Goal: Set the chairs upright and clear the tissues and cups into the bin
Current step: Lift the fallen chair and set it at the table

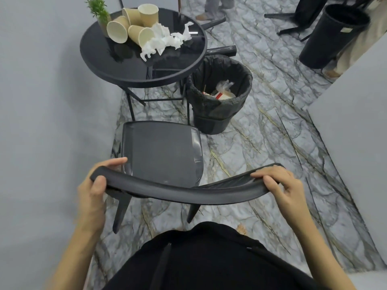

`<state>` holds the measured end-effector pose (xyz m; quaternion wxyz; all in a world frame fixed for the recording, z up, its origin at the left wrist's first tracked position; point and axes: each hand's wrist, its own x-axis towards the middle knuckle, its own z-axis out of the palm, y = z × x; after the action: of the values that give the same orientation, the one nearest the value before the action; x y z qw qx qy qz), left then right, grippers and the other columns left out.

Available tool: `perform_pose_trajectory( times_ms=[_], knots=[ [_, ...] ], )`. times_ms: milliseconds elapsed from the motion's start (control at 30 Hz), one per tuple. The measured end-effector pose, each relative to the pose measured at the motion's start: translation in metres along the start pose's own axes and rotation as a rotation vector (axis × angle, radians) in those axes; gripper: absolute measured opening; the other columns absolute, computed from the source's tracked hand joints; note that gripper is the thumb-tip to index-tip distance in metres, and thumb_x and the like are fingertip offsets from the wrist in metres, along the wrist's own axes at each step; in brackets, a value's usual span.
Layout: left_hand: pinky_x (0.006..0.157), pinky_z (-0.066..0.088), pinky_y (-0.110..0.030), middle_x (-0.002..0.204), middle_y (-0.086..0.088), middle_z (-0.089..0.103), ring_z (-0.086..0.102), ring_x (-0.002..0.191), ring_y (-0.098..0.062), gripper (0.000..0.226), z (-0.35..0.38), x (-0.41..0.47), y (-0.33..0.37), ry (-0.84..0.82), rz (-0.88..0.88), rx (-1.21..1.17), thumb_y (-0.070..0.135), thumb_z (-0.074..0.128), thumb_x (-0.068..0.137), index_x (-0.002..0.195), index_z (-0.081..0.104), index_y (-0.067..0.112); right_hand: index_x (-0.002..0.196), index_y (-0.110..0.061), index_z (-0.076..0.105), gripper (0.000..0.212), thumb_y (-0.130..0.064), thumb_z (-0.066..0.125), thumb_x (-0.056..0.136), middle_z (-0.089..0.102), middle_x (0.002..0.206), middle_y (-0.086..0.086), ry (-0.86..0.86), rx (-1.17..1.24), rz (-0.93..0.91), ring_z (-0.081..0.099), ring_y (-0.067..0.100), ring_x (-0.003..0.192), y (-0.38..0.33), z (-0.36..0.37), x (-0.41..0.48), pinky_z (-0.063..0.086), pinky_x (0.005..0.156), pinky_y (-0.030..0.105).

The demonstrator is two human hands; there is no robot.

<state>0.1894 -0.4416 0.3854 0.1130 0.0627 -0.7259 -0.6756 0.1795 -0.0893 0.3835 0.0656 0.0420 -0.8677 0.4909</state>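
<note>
A dark grey chair [161,151] stands upright right in front of me, its seat facing the round black table [144,78]. My left hand [94,189] grips the left end of its curved backrest and my right hand [278,185] grips the right end. On the table lie several tan paper cups [134,26], most tipped over, beside crumpled white tissues [165,38]. A black bin [219,95] with a bag liner and some rubbish inside stands on the floor to the right of the table. Legs of a second chair [222,50] lying on its side poke out behind the table.
A small green plant [98,9] stands at the table's back left. A grey wall runs along the left and a grey partition [356,114] on the right. Another black bin [333,34] and a person's legs [215,7] are at the far back.
</note>
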Motion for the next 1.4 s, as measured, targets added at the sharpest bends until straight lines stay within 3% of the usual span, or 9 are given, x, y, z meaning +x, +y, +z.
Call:
perform_pose_trajectory(
  times_ms=[200, 267, 333, 433, 533, 600, 933, 1133, 1400],
  knots=[
    [0.089, 0.044, -0.020, 0.098, 0.014, 0.074, 0.062, 0.100, -0.008, 0.066, -0.050, 0.010, -0.020, 0.077, -0.030, -0.120, 0.082, 0.055, 0.057, 0.087, 0.070, 0.025, 0.084, -0.032, 0.073, 0.022, -0.025, 0.052, 0.084, 0.070, 0.093, -0.013, -0.024, 0.312, 0.115, 0.061, 0.008, 0.098, 0.022, 0.024, 0.019, 0.045, 0.086, 0.015],
    [0.089, 0.046, -0.019, 0.097, 0.011, 0.075, 0.064, 0.097, -0.006, 0.078, -0.067, 0.013, -0.027, 0.100, -0.035, -0.143, 0.080, 0.056, 0.060, 0.091, 0.066, 0.009, 0.085, -0.030, 0.073, 0.025, -0.021, 0.050, 0.082, 0.071, 0.090, -0.010, -0.027, 0.435, 0.173, 0.062, 0.012, 0.093, 0.029, 0.038, 0.025, 0.047, 0.084, 0.020],
    [0.085, 0.047, -0.017, 0.095, 0.010, 0.075, 0.066, 0.094, -0.005, 0.069, -0.080, 0.014, -0.032, 0.112, -0.062, -0.184, 0.079, 0.057, 0.061, 0.088, 0.067, 0.016, 0.085, -0.023, 0.073, 0.024, -0.035, 0.055, 0.076, 0.073, 0.086, -0.003, -0.044, 0.571, 0.245, 0.062, 0.017, 0.091, 0.031, 0.055, 0.028, 0.049, 0.082, 0.025],
    [0.072, 0.049, -0.014, 0.087, 0.009, 0.076, 0.065, 0.082, -0.002, 0.056, -0.089, 0.015, -0.034, 0.122, -0.061, -0.206, 0.076, 0.061, 0.058, 0.081, 0.070, 0.025, 0.080, -0.015, 0.070, 0.054, -0.064, 0.062, 0.060, 0.072, 0.079, 0.001, -0.050, 0.715, 0.316, 0.061, 0.020, 0.084, 0.028, 0.082, 0.029, 0.048, 0.077, 0.029],
    [0.060, 0.048, -0.011, 0.073, 0.010, 0.074, 0.063, 0.067, 0.000, 0.049, -0.093, 0.019, -0.031, 0.179, -0.037, -0.252, 0.071, 0.068, 0.049, 0.069, 0.070, 0.027, 0.063, -0.018, 0.063, 0.044, -0.061, 0.065, 0.054, 0.062, 0.065, -0.003, -0.026, 0.830, 0.338, 0.053, 0.016, 0.069, 0.016, 0.099, 0.033, 0.039, 0.070, 0.033],
    [0.059, 0.047, -0.011, 0.067, 0.010, 0.072, 0.062, 0.064, 0.000, 0.048, -0.098, 0.026, -0.029, 0.214, -0.015, -0.281, 0.069, 0.069, 0.045, 0.066, 0.067, 0.025, 0.058, -0.020, 0.061, 0.031, -0.050, 0.063, 0.057, 0.059, 0.062, -0.005, -0.010, 0.851, 0.346, 0.051, 0.013, 0.065, 0.008, 0.105, 0.040, 0.036, 0.066, 0.032],
    [0.057, 0.046, -0.011, 0.060, 0.015, 0.061, 0.059, 0.061, 0.000, 0.037, -0.093, 0.072, -0.018, 0.306, -0.026, -0.408, 0.056, 0.073, 0.043, 0.058, 0.060, 0.025, 0.050, -0.021, 0.058, 0.028, -0.044, 0.046, 0.059, 0.054, 0.055, -0.008, 0.115, 0.870, 0.350, 0.045, 0.011, 0.058, -0.017, 0.118, 0.100, 0.033, 0.060, 0.028],
    [0.052, 0.044, -0.012, 0.058, 0.013, 0.058, 0.056, 0.057, -0.002, 0.031, -0.083, 0.104, -0.022, 0.322, -0.074, -0.434, 0.045, 0.049, 0.056, 0.064, 0.051, 0.015, 0.050, -0.021, 0.058, 0.030, -0.034, 0.041, 0.071, 0.056, 0.055, -0.009, 0.179, 0.849, 0.350, 0.049, 0.005, 0.055, -0.020, 0.120, 0.126, 0.037, 0.057, 0.023],
    [0.049, 0.043, -0.012, 0.053, 0.011, 0.061, 0.056, 0.053, -0.003, 0.032, -0.079, 0.145, -0.028, 0.309, -0.118, -0.481, 0.046, 0.049, 0.053, 0.063, 0.053, 0.016, 0.057, -0.014, 0.054, 0.028, -0.042, 0.049, 0.059, 0.055, 0.055, -0.008, 0.206, 0.840, 0.300, 0.048, 0.008, 0.056, -0.023, 0.126, 0.156, 0.041, 0.051, 0.019]
  ],
)
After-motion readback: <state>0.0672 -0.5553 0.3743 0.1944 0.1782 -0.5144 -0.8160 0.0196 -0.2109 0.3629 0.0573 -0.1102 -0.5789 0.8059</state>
